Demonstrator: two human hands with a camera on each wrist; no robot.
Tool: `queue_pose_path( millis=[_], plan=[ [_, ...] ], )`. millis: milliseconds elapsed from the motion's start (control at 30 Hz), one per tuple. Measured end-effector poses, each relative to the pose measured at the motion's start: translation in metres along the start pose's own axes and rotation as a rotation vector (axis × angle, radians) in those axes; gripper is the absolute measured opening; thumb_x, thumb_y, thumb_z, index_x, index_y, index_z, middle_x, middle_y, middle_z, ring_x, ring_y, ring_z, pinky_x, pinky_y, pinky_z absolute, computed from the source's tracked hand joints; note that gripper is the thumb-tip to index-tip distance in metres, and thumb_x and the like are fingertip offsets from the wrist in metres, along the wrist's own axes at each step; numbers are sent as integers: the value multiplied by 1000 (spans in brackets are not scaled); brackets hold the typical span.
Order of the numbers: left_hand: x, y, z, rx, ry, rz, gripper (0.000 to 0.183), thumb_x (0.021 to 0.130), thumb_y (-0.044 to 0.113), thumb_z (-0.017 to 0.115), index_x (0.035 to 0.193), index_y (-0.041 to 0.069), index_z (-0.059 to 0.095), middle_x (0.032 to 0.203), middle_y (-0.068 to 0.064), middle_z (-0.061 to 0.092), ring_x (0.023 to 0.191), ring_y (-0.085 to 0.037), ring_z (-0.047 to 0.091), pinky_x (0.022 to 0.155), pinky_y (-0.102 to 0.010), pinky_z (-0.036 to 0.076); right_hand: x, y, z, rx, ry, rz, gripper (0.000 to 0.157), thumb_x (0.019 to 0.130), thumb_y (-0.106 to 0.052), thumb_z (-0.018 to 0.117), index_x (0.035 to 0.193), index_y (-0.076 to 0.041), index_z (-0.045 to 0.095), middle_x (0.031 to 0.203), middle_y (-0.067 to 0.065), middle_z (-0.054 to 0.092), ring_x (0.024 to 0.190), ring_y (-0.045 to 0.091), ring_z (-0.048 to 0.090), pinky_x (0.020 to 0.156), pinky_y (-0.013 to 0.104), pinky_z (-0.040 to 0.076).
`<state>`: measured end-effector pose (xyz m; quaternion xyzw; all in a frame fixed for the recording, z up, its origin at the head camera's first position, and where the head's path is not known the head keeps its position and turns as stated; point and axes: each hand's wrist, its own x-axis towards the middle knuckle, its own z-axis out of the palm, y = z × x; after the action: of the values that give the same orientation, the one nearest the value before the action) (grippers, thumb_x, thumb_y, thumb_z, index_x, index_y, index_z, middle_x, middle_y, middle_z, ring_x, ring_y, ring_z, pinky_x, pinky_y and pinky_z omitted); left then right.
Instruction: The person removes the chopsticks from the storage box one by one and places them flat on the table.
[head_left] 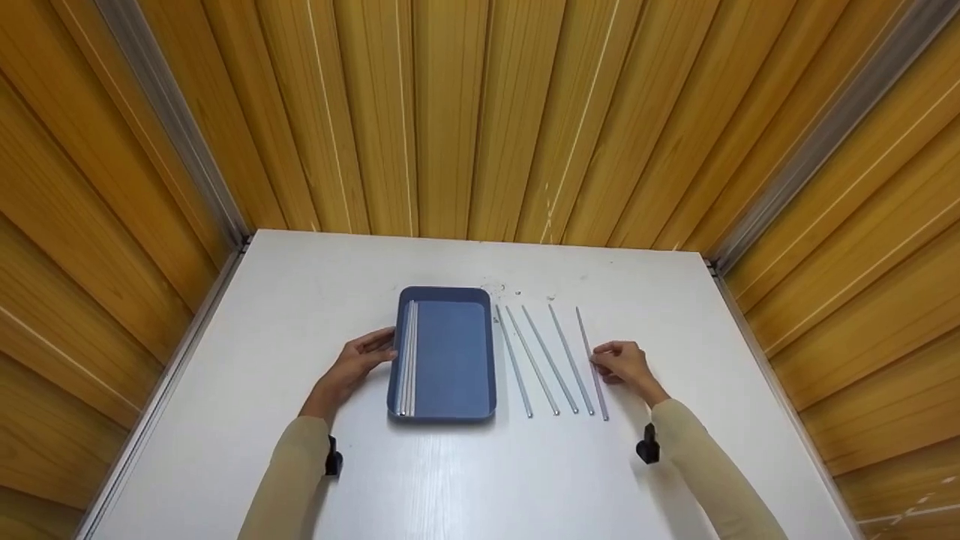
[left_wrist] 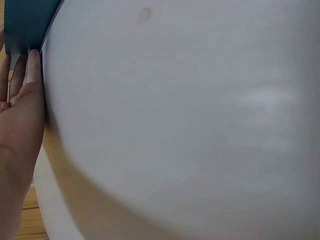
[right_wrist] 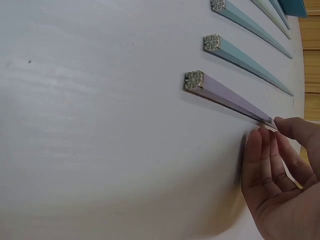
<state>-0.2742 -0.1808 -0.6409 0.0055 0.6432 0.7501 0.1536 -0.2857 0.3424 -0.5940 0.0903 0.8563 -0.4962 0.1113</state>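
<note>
A lilac chopstick lies rightmost in a slanted row on the table. My right hand pinches it along its length between thumb and fingertips. In the right wrist view, the patterned square end of that lilac chopstick points away from the right hand. To its left lie several pale blue and greenish chopsticks, spaced apart. A blue rectangular tray holds several chopsticks along its left wall. My left hand touches the tray's left side with extended fingers.
The white table is bounded by wood-patterned panels at the back and sides. Small marks or bits show on the tabletop behind the chopstick row. A black wrist camera is on the right forearm, another on the left.
</note>
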Motion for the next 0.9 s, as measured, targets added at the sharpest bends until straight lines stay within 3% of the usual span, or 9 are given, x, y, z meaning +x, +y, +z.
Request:
queue_pose_path(
  millis=[400, 700, 900],
  plan=[
    [0, -2, 0, 10, 2, 2, 65, 93, 7, 74, 152, 4, 47, 159, -16, 46, 152, -28, 39, 118, -31, 43, -1, -33, 0, -36, -11, -105, 28, 97, -10, 68, 115, 11, 68, 92, 19, 74, 69, 11, 69, 59, 21, 60],
    [0, -2, 1, 29, 6, 3, 64, 93, 7, 73, 151, 4, 48, 159, -15, 46, 152, -28, 38, 122, -36, 40, -3, -64, 27, -21, -74, -200, 27, 97, -10, 69, 115, 10, 69, 93, 19, 74, 73, 17, 72, 59, 22, 60],
    [0, 0, 1, 14, 8, -1, 63, 93, 6, 74, 151, 4, 48, 158, -16, 47, 152, -28, 39, 118, -30, 43, -9, -83, 54, 36, -159, -235, 30, 97, -11, 68, 118, 11, 67, 98, 22, 73, 76, 17, 72, 61, 22, 61]
  ],
)
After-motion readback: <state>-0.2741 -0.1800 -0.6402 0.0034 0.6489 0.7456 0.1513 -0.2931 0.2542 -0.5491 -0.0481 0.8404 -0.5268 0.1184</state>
